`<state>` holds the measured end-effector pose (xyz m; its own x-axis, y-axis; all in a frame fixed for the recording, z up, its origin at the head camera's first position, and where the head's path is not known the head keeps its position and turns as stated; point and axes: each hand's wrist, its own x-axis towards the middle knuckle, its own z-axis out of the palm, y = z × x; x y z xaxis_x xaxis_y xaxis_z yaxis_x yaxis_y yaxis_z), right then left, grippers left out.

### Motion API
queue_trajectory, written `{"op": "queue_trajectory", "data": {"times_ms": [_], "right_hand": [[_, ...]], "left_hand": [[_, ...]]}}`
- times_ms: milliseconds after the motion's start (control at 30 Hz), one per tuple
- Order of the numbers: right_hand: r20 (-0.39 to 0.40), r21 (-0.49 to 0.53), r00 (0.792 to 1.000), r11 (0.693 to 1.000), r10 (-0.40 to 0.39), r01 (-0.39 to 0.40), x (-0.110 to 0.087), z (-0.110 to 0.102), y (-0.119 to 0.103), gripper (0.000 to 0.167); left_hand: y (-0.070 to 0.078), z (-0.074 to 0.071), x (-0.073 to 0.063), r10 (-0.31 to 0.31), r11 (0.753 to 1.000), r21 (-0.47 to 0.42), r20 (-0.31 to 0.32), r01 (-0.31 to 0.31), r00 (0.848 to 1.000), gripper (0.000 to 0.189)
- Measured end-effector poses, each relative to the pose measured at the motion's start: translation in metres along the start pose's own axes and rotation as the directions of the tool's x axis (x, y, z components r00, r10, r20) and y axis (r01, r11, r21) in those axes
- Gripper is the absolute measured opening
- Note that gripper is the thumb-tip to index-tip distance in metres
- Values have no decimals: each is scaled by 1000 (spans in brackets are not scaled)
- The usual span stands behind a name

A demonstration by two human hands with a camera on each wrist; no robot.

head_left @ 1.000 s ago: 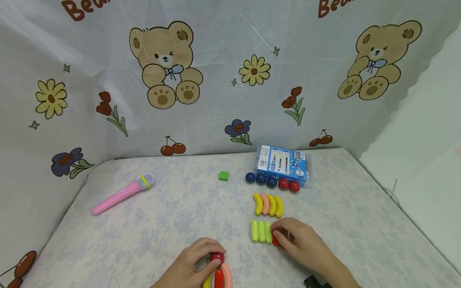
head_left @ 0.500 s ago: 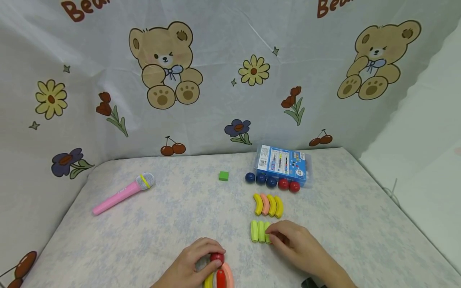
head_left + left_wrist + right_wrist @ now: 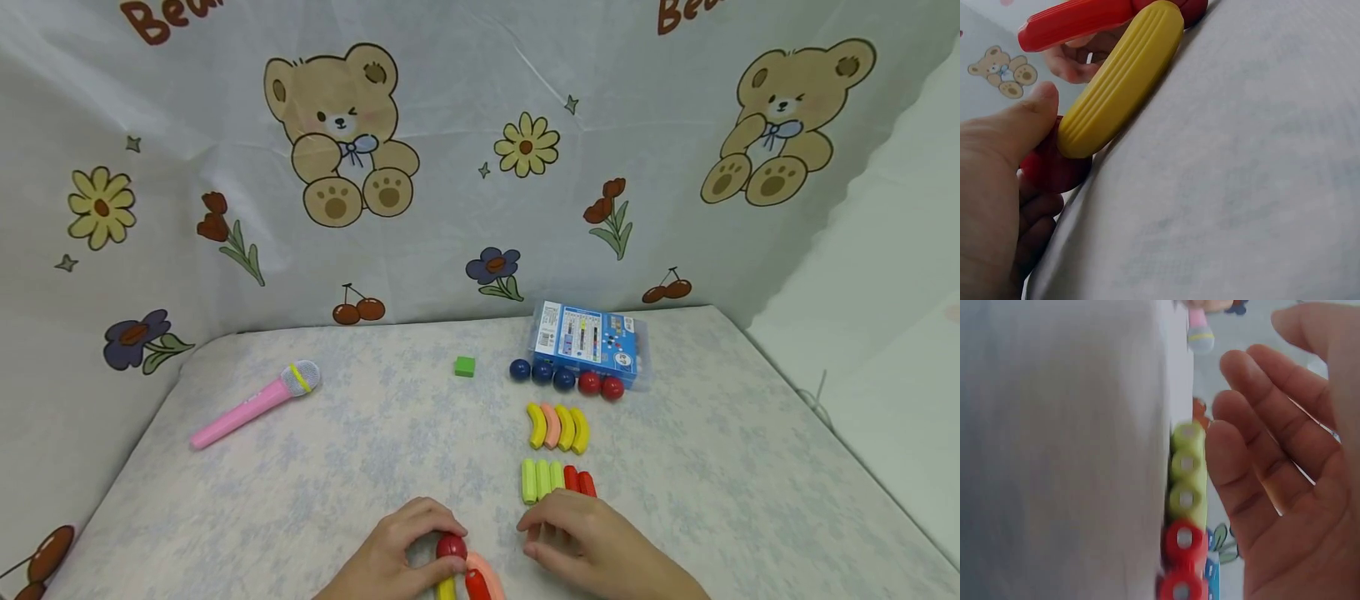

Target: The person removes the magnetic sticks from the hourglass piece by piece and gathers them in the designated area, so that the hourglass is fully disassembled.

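Note:
My left hand [image 3: 401, 550] pinches a red ball [image 3: 451, 546] between thumb and fingers, near the front edge of the head view. A curved yellow rod [image 3: 1122, 81] touches that ball; its far end meets another red ball [image 3: 1194, 9] in the left wrist view. Beside it lie a straight red rod [image 3: 477, 585] and a curved pink rod [image 3: 491, 575], both cut off below. My right hand [image 3: 592, 537] hovers to their right, fingers loosely bent and holding nothing. Just beyond it, three light-green rods [image 3: 543, 481] and two red rods [image 3: 580, 481] stand in a row.
Curved yellow and pink rods [image 3: 558, 427] lie farther back. Behind them, blue balls [image 3: 542, 372] and red balls [image 3: 601, 384] line up before a blue box [image 3: 588, 337]. A green block [image 3: 465, 367] lies at centre back, a pink toy microphone [image 3: 255, 404] at left.
My right hand has left the red rods and come nearer me and leftward, uncovering them. The red and pink rods by my left hand have swung rightward; that hand still holds the ball.

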<state>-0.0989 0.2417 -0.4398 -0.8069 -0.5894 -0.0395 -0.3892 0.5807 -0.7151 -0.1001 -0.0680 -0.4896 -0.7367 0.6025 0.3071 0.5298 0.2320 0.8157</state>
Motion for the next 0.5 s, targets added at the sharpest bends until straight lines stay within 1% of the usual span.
{"op": "queue_trajectory", "data": {"times_ms": [33, 133, 200, 300, 400, 500], "right_hand": [[28, 16, 1000, 1000, 12, -12, 0, 2, -2, 28], [80, 76, 997, 997, 0, -7, 0, 8, -4, 24], [111, 125, 993, 992, -35, 21, 0, 12, -4, 23], [176, 188, 981, 981, -80, 46, 2, 15, -5, 26], [220, 191, 967, 977, -132, 90, 2, 16, -6, 31], [219, 150, 959, 977, -180, 150, 2, 16, -7, 33]], "left_hand": [[0, 0, 0, 1, 1000, -3, 2, -1, 1000, 22], [0, 0, 0, 7, 1000, -11, 1, -7, 1000, 22], [1, 0, 0, 3, 1000, -13, -1, -3, 1000, 21], [2, 0, 1, -14, 1000, -12, -7, 14, 1000, 20], [2, 1, 1, -7, 1000, -5, -24, 7, 1000, 20], [1, 1, 2, 9, 1000, 0, -41, -9, 999, 19]]}}
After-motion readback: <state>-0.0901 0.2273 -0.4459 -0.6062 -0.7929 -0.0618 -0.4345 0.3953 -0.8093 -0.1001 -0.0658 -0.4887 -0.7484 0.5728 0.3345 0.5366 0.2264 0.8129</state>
